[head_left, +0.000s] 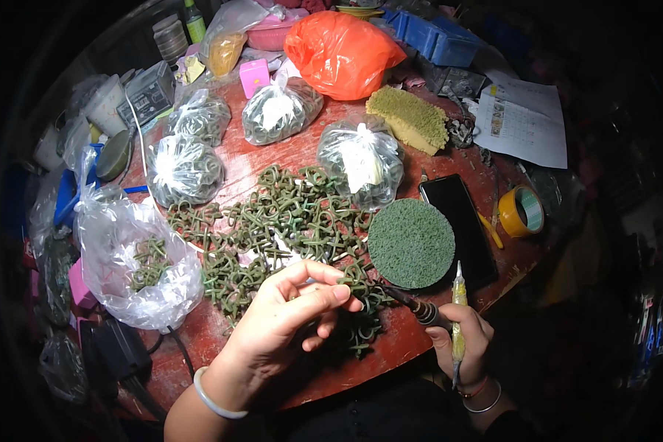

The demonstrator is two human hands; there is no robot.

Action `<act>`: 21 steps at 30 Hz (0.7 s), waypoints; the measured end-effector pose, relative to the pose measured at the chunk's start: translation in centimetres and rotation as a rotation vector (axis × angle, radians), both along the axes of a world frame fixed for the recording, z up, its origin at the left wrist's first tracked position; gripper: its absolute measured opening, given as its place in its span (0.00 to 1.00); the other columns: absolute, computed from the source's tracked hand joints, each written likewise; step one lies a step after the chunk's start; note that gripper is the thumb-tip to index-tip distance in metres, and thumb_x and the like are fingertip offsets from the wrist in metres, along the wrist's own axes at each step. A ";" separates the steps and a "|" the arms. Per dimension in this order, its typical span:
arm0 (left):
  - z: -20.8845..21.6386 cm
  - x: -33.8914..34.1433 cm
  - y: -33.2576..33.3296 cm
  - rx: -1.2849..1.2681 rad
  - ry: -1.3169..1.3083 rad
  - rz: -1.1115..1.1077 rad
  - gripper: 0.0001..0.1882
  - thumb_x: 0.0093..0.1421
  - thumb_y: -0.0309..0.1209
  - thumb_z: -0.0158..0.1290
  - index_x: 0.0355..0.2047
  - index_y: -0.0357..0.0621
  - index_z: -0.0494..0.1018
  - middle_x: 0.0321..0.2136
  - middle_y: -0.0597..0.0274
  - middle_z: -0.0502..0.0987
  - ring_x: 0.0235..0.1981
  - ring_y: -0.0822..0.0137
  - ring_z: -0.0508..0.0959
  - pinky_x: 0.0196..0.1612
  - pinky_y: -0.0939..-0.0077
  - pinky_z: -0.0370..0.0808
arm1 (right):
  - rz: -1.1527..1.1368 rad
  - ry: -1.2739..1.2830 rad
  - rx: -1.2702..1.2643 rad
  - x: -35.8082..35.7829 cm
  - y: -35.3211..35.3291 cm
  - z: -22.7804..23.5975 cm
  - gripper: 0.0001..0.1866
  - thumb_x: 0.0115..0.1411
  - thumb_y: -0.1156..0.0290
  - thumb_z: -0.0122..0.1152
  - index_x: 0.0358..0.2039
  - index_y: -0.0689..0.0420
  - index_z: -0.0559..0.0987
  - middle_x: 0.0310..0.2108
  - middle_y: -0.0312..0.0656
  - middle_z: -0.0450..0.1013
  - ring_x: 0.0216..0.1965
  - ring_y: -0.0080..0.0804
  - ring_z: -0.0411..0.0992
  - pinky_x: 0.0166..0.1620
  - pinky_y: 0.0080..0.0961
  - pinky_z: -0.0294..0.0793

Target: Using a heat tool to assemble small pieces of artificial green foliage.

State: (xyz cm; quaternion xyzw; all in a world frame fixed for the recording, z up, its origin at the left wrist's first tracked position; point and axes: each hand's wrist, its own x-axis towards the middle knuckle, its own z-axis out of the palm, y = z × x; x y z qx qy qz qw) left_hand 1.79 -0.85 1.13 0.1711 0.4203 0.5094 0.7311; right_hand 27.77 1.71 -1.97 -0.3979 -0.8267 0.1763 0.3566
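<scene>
My left hand (291, 306) is closed in a pinch on a small dark green ring-like piece (355, 278), just above the near side of a heap of similar pieces (295, 214). My right hand (468, 340) is closed round a dark-handled tool like a soldering iron (429, 313). Its thin tip points left, close to the pinched piece; whether they touch I cannot tell. Upright in the same hand is a slim, pointed tool with a yellow wrapped grip (459, 324). Right of the heap lies a round, rough green disc (411, 243), partly over a black flat device (460, 221).
Knotted clear bags (283, 110) stand behind the heap, and an open clear bag (140, 272) holds pieces at left. Farther back are an orange-red bag (342, 55), a yellow sponge (407, 120) and a blue bin (435, 37). Yellow tape (521, 211) and a paper sheet (521, 121) lie right.
</scene>
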 end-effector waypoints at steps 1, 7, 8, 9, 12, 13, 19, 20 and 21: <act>0.0 0.0 0.0 -0.001 0.002 -0.002 0.06 0.59 0.25 0.53 0.38 0.43 0.71 0.30 0.50 0.78 0.15 0.77 0.67 0.13 0.88 0.60 | -0.002 0.007 -0.003 0.0 0.0 -0.1 0.13 0.52 0.70 0.69 0.34 0.60 0.75 0.24 0.43 0.72 0.24 0.40 0.73 0.27 0.29 0.72; 0.0 0.0 0.0 0.001 0.010 0.000 0.06 0.59 0.25 0.53 0.37 0.43 0.71 0.30 0.50 0.78 0.16 0.78 0.68 0.13 0.88 0.60 | -0.018 0.008 -0.064 -0.1 -0.2 0.1 0.14 0.56 0.66 0.65 0.33 0.63 0.74 0.25 0.44 0.73 0.26 0.37 0.74 0.30 0.26 0.71; 0.0 0.1 0.0 0.001 0.010 0.001 0.06 0.59 0.25 0.53 0.37 0.43 0.71 0.30 0.50 0.78 0.16 0.78 0.68 0.13 0.88 0.60 | -0.017 0.006 -0.057 -0.1 -0.2 0.2 0.14 0.56 0.66 0.65 0.33 0.63 0.74 0.25 0.44 0.73 0.25 0.37 0.74 0.30 0.26 0.71; 0.1 0.1 0.0 -0.002 0.018 0.000 0.06 0.59 0.25 0.54 0.37 0.43 0.71 0.30 0.50 0.78 0.16 0.78 0.68 0.13 0.88 0.60 | -0.016 0.005 -0.057 -0.1 -0.2 0.2 0.14 0.56 0.66 0.65 0.33 0.63 0.74 0.25 0.44 0.73 0.25 0.37 0.74 0.30 0.26 0.71; 0.1 0.1 0.0 -0.004 0.024 0.000 0.06 0.59 0.25 0.54 0.37 0.43 0.71 0.30 0.51 0.78 0.16 0.78 0.68 0.13 0.88 0.60 | -0.012 0.011 -0.051 -0.2 -0.2 0.2 0.14 0.56 0.66 0.65 0.33 0.63 0.74 0.25 0.44 0.73 0.25 0.37 0.74 0.30 0.26 0.71; 0.1 0.1 0.0 -0.002 0.021 0.001 0.06 0.59 0.25 0.54 0.37 0.43 0.71 0.30 0.51 0.78 0.16 0.78 0.68 0.13 0.88 0.60 | -0.011 0.018 -0.049 -0.2 -0.2 0.1 0.14 0.56 0.66 0.65 0.33 0.63 0.74 0.25 0.44 0.73 0.25 0.37 0.74 0.30 0.26 0.71; -0.1 0.0 -0.1 -0.001 0.013 0.003 0.06 0.59 0.25 0.54 0.38 0.43 0.71 0.30 0.51 0.78 0.16 0.78 0.68 0.13 0.88 0.60 | -0.011 0.040 -0.044 0.1 -0.1 -0.3 0.13 0.54 0.68 0.67 0.34 0.62 0.74 0.24 0.43 0.73 0.24 0.38 0.73 0.29 0.27 0.71; 0.0 0.0 0.0 -0.001 0.012 0.003 0.06 0.59 0.25 0.54 0.38 0.43 0.71 0.30 0.51 0.78 0.16 0.78 0.68 0.13 0.88 0.60 | -0.014 0.056 -0.045 0.2 -0.1 -0.4 0.13 0.52 0.70 0.69 0.34 0.61 0.74 0.24 0.43 0.72 0.23 0.39 0.73 0.27 0.28 0.72; 0.0 0.0 0.0 -0.004 0.014 0.001 0.06 0.59 0.25 0.54 0.38 0.44 0.71 0.30 0.51 0.78 0.16 0.78 0.68 0.13 0.88 0.60 | -0.015 0.055 -0.045 0.1 -0.1 -0.3 0.13 0.52 0.70 0.69 0.34 0.61 0.74 0.24 0.43 0.72 0.23 0.39 0.73 0.27 0.28 0.72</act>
